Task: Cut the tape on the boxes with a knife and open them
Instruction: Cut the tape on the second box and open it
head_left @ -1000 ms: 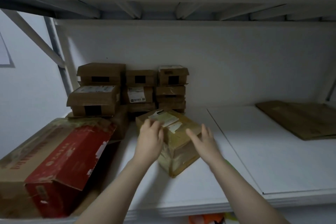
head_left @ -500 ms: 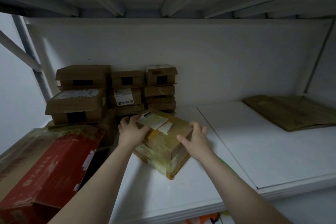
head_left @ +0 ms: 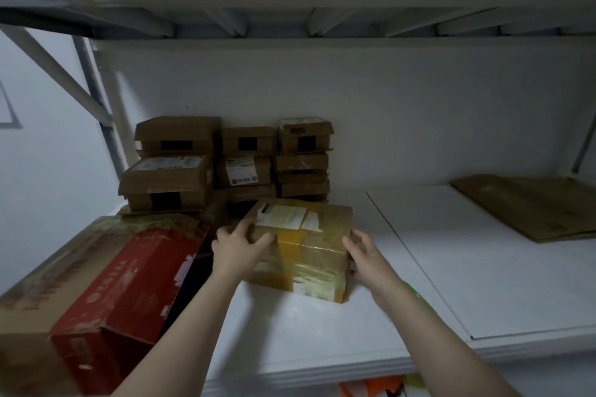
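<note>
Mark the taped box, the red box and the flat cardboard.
taped box (head_left: 319, 255): head view, on its taped front face.
red box (head_left: 129, 287): head view, on its red side panel.
flat cardboard (head_left: 529, 206): head view, on its top surface.

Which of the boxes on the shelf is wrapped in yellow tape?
The box between the left hand and right hand, before the stacked brown boxes; only it has glossy yellow tape.
</note>
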